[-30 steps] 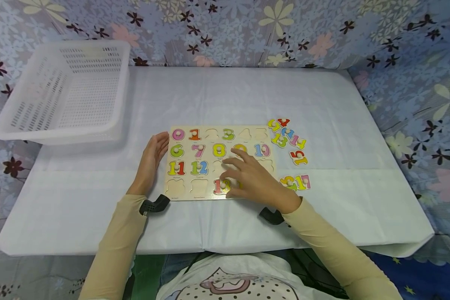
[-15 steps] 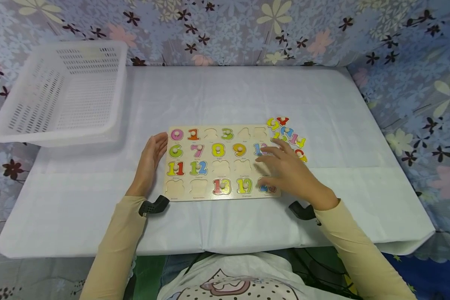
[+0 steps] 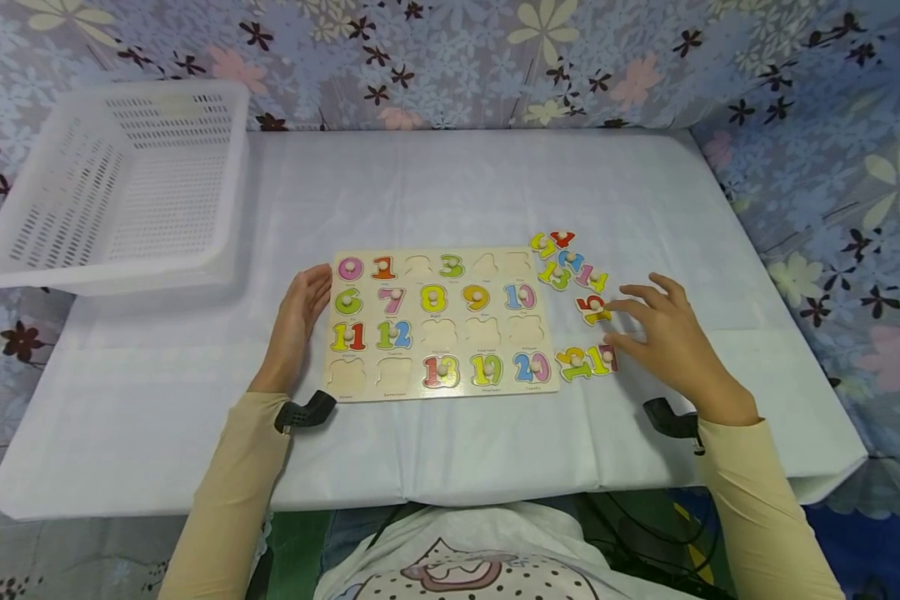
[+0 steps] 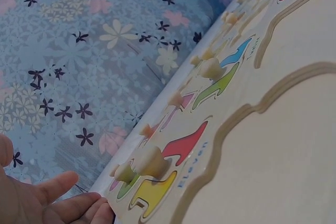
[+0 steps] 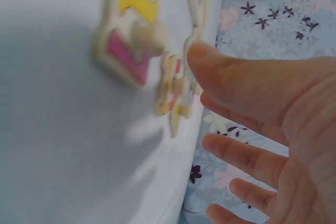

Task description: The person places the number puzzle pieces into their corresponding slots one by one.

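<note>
R grip (image 3: 667,343): fingers spread & slightly bent, thumb well apart from index, nothing held. Nearest thing = red/yellow no. 15 piece (image 3: 593,309), flat on white tabletop (image 3: 450,454), just R of puzzle board (image 3: 412,317).

Key relation: no. 15 piece lies immediately L of R grip, w/ index tip (image 3: 612,306) right at its edge in head view; touching or just above, can't tell (R wrist view blurry). Its digits look turned vs. those set in puzzle board; long axis hard to call at this size. Purple/yellow no. 17 piece (image 3: 607,359) also close, by thumb tip (image 3: 611,340), on the person's side of no. 15 piece. R grip clearly the nearer hand, short reach; L grip would have to cross puzzle board (judgement).

L grip (image 3: 294,329): at puzzle board's L edge, fingers approx. straight & together, holds nothing; fingertips seem against the edge per L wrist view.

Blank slots (image 3: 525,329) at R end of third row sit L of no. 15 piece. Other loose pieces (image 3: 554,276) bunched near far R corner. White basket (image 3: 142,275) far L, well apart.
</note>
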The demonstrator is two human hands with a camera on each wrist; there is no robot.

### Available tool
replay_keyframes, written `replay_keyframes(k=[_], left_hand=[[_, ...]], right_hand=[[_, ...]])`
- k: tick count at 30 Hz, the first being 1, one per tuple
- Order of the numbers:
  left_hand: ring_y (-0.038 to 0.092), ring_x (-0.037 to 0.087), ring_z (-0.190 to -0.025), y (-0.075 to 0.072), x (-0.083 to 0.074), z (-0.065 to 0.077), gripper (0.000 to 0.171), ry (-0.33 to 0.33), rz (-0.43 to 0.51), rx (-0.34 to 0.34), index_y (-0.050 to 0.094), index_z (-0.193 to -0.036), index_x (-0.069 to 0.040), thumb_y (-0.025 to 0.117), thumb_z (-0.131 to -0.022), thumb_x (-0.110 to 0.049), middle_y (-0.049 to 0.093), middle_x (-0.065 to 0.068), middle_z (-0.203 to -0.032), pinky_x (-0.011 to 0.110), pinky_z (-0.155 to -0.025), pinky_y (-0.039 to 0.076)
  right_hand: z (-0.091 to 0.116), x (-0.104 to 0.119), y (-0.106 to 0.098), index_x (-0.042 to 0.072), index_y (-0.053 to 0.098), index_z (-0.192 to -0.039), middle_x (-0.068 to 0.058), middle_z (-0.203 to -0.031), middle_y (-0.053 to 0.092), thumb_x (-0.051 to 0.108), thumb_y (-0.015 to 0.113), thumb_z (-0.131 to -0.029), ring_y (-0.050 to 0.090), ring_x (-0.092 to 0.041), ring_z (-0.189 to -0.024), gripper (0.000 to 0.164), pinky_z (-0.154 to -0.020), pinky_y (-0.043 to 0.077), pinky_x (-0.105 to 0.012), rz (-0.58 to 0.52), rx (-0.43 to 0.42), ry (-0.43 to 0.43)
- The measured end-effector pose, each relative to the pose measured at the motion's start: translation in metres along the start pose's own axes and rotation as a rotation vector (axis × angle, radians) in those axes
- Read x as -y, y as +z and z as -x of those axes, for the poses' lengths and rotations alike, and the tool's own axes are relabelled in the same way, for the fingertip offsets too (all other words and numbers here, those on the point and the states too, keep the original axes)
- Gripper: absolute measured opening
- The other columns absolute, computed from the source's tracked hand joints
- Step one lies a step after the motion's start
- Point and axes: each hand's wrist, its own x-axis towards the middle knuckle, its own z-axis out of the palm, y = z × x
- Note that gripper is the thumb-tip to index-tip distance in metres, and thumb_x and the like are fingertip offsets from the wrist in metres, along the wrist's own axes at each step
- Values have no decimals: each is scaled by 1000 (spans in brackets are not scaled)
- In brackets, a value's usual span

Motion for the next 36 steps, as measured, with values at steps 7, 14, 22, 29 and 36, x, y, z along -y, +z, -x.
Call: replay_keyframes(k=[7, 14, 22, 29, 36], left_hand=[[29, 21, -141, 0, 0, 0, 65, 3, 3, 0, 28, -149, -2, 22, -105, -49, 29, 13, -154, 28, -116, 25], [29, 22, -141, 0, 1, 0, 64, 11, 30, 2, 28, -149, 0, 23, -105, -47, 30, 14, -154, 27, -116, 25], [29, 22, -141, -1, 1, -1, 64, 20, 55, 8, 29, -148, 1, 24, -105, -46, 30, 15, -153, 26, -115, 26], [29, 22, -141, -2, 1, -1, 66, 17, 49, 9, 29, -148, 1, 24, -105, -48, 30, 15, -153, 25, -115, 26], [29, 21, -141, -1, 1, -2, 66, 7, 45, 1, 29, -148, 0, 25, -105, -49, 31, 14, -153, 25, -115, 26]], right_hand=[[-6, -8, 8, 3, 70, -114, -30, -124, 54, 5, 80, -78, 30, -51, -130, 38, -114, 16, -62, 17, 21, -20], [-26, -12, 11, 5, 74, -97, -29, -121, 57, 4, 81, -76, 31, -51, -130, 22, -101, 31, -72, 79, 20, -43], [-27, -16, 4, 6, 71, -81, -28, -120, 58, 15, 86, -72, 30, -49, -131, 19, -94, 34, -76, 95, 5, 19], [-21, -22, 2, 3, 67, -118, -32, -132, 47, 18, 83, -76, 20, -54, -133, 48, -110, 15, -69, 31, 165, 59], [-19, -25, 4, -1, 68, -109, -33, -131, 47, 16, 84, -75, 19, -52, -135, 42, -114, 10, -64, -11, 137, 47]])
